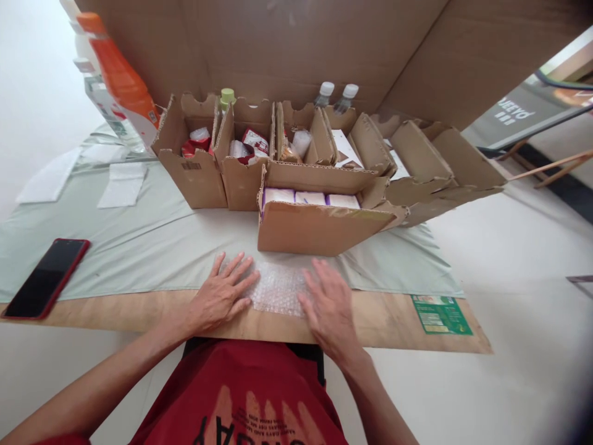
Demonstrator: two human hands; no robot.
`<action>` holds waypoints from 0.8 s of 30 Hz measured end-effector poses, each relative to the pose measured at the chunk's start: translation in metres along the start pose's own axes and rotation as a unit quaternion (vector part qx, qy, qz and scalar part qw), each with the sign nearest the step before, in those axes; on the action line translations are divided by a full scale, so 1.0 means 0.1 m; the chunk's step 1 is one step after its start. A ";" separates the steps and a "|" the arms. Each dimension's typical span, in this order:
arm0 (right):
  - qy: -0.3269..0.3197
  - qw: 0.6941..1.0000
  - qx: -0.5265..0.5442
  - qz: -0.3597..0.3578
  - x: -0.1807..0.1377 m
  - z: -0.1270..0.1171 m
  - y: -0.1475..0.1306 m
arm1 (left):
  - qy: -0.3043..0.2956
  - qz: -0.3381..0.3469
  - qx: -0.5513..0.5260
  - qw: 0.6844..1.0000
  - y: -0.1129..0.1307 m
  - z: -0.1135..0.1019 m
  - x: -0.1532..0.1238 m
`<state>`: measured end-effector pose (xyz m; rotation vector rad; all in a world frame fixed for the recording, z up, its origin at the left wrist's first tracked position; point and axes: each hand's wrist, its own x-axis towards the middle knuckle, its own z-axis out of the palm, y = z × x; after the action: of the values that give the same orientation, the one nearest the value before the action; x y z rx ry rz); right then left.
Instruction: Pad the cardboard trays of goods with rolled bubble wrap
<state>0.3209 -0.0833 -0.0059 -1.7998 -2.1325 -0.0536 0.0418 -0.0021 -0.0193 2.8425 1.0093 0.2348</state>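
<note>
A piece of clear bubble wrap point(279, 289) lies flat near the table's front edge, partly on the pale green cloth and partly on bare wood. My left hand point(223, 295) rests palm down at its left side, fingers spread, fingertips touching the table or the wrap's edge. Over the right edge of the wrap is my right hand point(328, 303), a little blurred, its fingers stretched forward. Neither hand grips anything. Just beyond the wrap stands a low cardboard box point(319, 230) with white, purple-edged packs point(310, 198) inside.
Several open cardboard bins point(201, 185) stand in a row behind, holding packets. An orange bottle point(123, 80) stands at the back left, near folded white sheets point(123, 184). A phone point(46, 278) lies at the left edge, a green card point(442, 315) at the right front corner.
</note>
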 end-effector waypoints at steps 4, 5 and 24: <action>-0.066 0.994 0.053 -0.063 0.02 0.19 -0.11 | -0.022 0.009 -0.015 1.000 0.01 0.06 0.03; -0.066 0.994 0.053 -0.066 -0.07 0.21 -0.04 | -0.026 0.007 -0.021 0.999 0.00 0.07 0.03; -0.032 0.977 0.165 0.128 0.01 -0.03 0.35 | 0.128 -0.305 -0.110 0.937 -0.04 -0.20 -0.09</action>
<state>0.3547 -0.0766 -0.0099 -1.8723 -1.8005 0.4044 0.0287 -0.0035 -0.0014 2.2012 1.7273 0.6123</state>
